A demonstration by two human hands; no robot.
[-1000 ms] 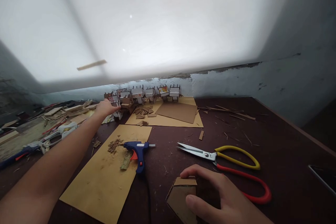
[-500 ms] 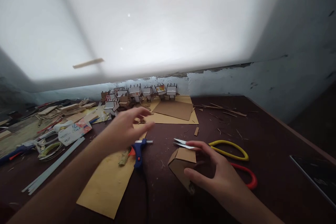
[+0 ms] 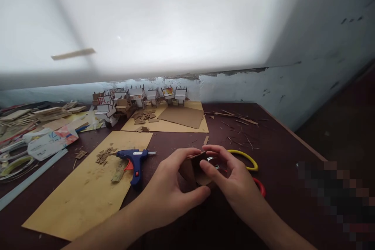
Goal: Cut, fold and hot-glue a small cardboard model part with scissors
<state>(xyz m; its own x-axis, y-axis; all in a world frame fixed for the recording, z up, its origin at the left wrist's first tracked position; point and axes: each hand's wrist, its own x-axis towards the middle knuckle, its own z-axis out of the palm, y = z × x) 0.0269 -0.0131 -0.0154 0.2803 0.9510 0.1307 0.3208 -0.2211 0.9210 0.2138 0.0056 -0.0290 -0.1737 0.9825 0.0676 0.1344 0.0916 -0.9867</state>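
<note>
Both hands meet at the front middle of the table around a small folded cardboard piece [image 3: 199, 168]. My left hand [image 3: 170, 187] wraps its left side, with the thumb below. On the other side my right hand [image 3: 234, 175] grips its edge between thumb and fingers. Part of the cardboard is hidden by the fingers. Scissors [image 3: 246, 158] with one yellow and one red handle lie just behind my right hand, their blades mostly covered. To the left of my left hand, a blue glue gun [image 3: 136, 166] rests on its side, its nozzle over a yellowish board [image 3: 88, 187].
Several small chair-like cardboard models [image 3: 152, 95] stand along the wall. Before them, a brown cardboard sheet [image 3: 184, 116] and small cut pieces [image 3: 143, 116] lie on another yellow board. Wood sticks [image 3: 52, 113] and tape rolls [image 3: 17, 168] crowd the left; thin scraps [image 3: 240, 119] lie right.
My left hand has come from over the glue gun to the cardboard piece, joining the right hand there. The cardboard is turned and tilted. The view has shifted to the right.
</note>
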